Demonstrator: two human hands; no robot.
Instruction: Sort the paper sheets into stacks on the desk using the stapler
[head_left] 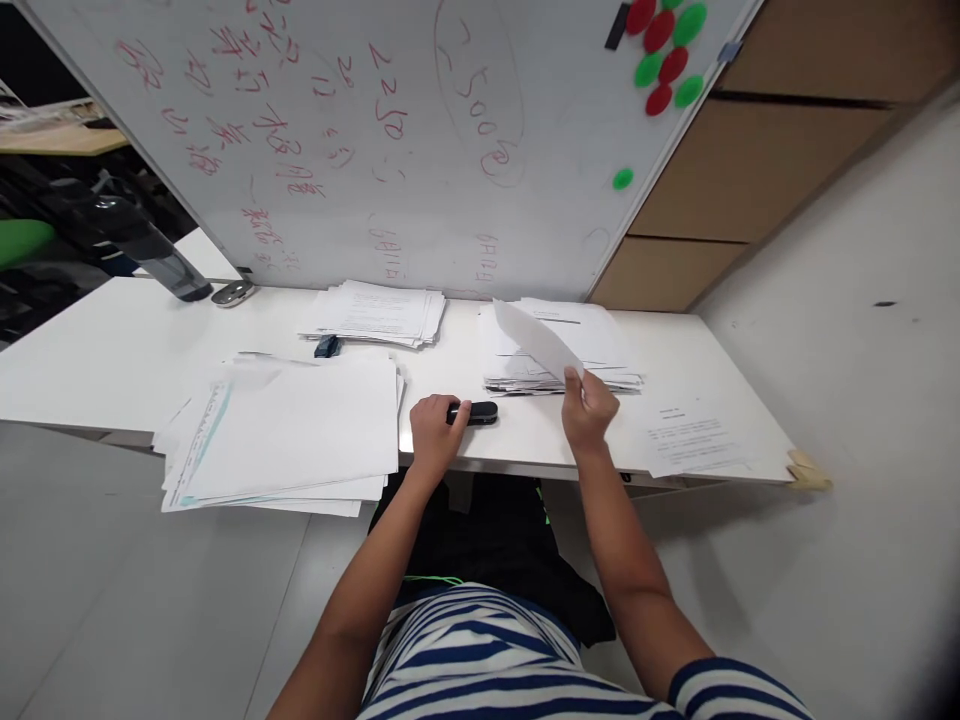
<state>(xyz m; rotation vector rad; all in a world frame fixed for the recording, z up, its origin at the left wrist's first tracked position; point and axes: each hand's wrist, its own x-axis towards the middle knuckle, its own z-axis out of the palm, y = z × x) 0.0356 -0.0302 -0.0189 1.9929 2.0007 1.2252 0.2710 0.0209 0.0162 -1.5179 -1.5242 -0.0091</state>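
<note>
Behind the white desk (112,370) a whiteboard (390,140) leans across the upper half of the frame, covered in red writing, with red and green magnets (664,50) clustered at its upper right. At the centre of the frame, near the desk's front edge, my left hand (433,430) is curled over one end of a black stapler (474,413) that lies flat on the desk, its other end sticking out to the right of my fingers. To the right of it, my right hand (590,408) is closed in a pinch on the lower corner of a single sheet of paper (536,340), which is lifted off the desk and tilts up toward the whiteboard. That sheet hangs just above a stack of papers (600,345) right of centre. A second pile (379,315) sits at the back of the desk, left of centre, and a large spread of sheets (292,430) fills the lower left, overhanging the front edge. One printed page (694,440) lies alone at the right end of the desk. At the far left stand a dark bottle (150,250) and a small silvery object (232,292).
</note>
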